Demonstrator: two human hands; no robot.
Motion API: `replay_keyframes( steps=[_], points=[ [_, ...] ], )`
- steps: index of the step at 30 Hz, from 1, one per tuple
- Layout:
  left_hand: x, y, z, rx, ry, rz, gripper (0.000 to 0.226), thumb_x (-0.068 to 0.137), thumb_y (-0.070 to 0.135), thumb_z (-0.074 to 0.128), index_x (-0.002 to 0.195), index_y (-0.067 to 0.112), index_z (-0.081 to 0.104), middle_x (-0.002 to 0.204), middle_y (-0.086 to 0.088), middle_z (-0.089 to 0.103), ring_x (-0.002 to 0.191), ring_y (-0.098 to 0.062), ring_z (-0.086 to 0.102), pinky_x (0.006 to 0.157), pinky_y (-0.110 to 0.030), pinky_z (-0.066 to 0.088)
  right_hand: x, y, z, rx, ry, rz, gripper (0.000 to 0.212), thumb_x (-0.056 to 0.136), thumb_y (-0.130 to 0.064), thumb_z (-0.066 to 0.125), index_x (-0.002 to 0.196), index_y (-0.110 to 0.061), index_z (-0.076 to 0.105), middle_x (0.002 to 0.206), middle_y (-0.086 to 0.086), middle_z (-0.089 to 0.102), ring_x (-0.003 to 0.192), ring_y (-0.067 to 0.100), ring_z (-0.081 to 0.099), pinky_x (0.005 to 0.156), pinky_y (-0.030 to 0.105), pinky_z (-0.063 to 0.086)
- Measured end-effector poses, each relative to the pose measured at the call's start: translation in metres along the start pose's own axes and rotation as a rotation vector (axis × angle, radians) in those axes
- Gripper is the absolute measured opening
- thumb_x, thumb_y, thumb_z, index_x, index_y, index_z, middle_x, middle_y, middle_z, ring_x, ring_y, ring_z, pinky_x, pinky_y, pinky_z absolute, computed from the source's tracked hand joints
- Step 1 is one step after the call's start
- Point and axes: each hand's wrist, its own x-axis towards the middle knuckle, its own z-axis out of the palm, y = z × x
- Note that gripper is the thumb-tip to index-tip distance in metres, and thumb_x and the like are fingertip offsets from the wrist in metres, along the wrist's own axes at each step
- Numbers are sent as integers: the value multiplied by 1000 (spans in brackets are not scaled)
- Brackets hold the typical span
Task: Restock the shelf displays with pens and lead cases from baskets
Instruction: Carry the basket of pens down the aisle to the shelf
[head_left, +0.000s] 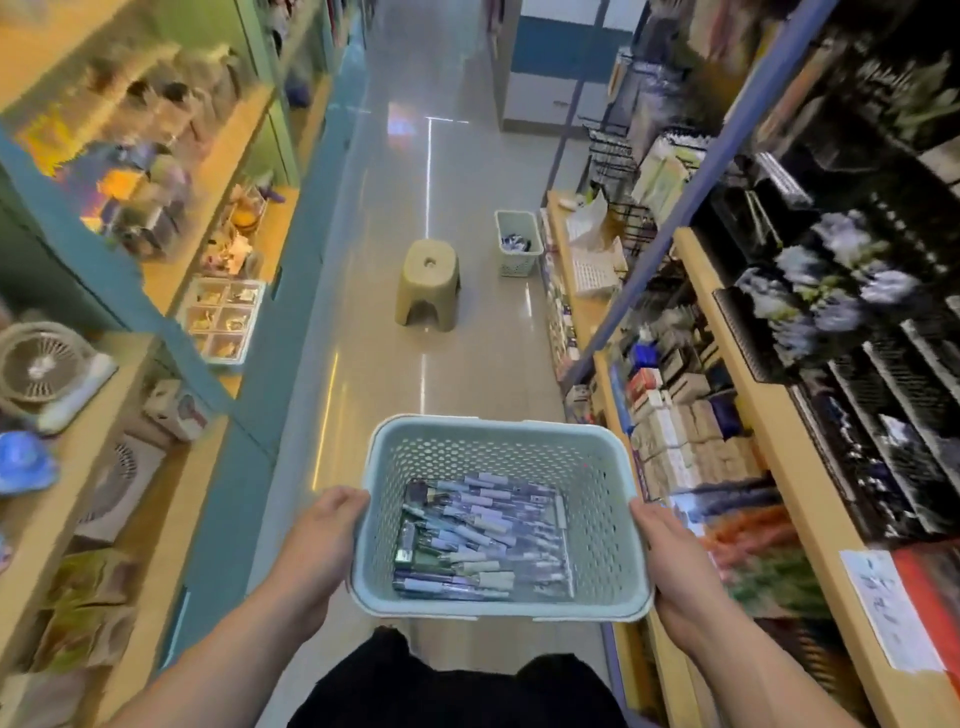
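I carry a pale blue perforated basket (587, 467) in front of my waist, above the aisle floor. My left hand (332, 525) grips its left rim and my right hand (662, 540) grips its right rim. Several packaged pens (478, 540) lie in a loose pile on the basket's bottom. To my right runs the shelf display (769, 415) with black pen racks (893, 395) and stacked small boxes (675, 415); that side is blurred.
A beige plastic stool (428, 286) stands in the middle of the aisle ahead. A second pale basket (511, 260) holding goods sits on the floor beside the right shelf. Left shelves hold small fans (41, 364) and a compartment tray (221, 317).
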Motion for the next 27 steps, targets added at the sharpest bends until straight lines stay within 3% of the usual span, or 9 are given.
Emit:
replay_keyframes(
  steps=[3, 10, 15, 18, 20, 24, 27],
  points=[
    [65, 63, -10, 19, 11, 14, 27, 105, 28, 46, 99, 8, 63, 95, -14, 68, 87, -29, 66, 69, -35, 50, 46, -58, 36, 19, 16, 9, 26, 103, -32, 55, 110, -12, 69, 108, 12, 74, 101, 30, 71, 96, 59, 53],
    [225, 183, -11, 22, 9, 12, 27, 103, 28, 51, 92, 8, 66, 88, -17, 71, 81, -31, 66, 74, -41, 50, 194, -159, 102, 67, -8, 38, 26, 103, -32, 54, 108, -11, 68, 105, 14, 74, 97, 31, 73, 93, 60, 54],
    [339, 266, 13, 45, 9, -18, 33, 100, 42, 55, 100, 12, 69, 93, -10, 76, 88, -29, 73, 85, -51, 56, 331, -223, 144, 76, -45, 65, 27, 102, -37, 55, 115, -15, 64, 111, 11, 73, 102, 29, 70, 95, 56, 54],
    [403, 325, 31, 76, 30, -26, 34, 98, 47, 56, 104, 16, 70, 100, -7, 75, 96, -28, 72, 92, -53, 54, 402, -271, 162, 84, -77, 87, 26, 104, -33, 53, 118, -12, 61, 114, 12, 70, 100, 27, 70, 79, 43, 58],
    [444, 364, 39, 84, 45, -19, 30, 97, 47, 56, 104, 20, 70, 106, -5, 74, 102, -27, 69, 97, -54, 52, 440, -305, 172, 93, -67, 92, 26, 105, -31, 52, 121, -11, 60, 113, 13, 70, 100, 28, 70, 77, 41, 58],
    [525, 434, 52, 97, 40, -8, 29, 100, 40, 57, 96, 15, 71, 92, -6, 77, 90, -28, 72, 85, -47, 55, 508, -368, 195, 88, -15, 73, 27, 103, -31, 54, 114, -8, 62, 111, 18, 71, 102, 35, 70, 92, 57, 55],
    [594, 471, 58, 96, -2, -8, 28, 101, 34, 57, 94, 11, 71, 86, -8, 77, 83, -28, 72, 71, -38, 50, 561, -403, 218, 100, 34, 82, 27, 103, -32, 55, 111, -8, 63, 108, 19, 72, 102, 36, 70, 94, 60, 53]
  ],
)
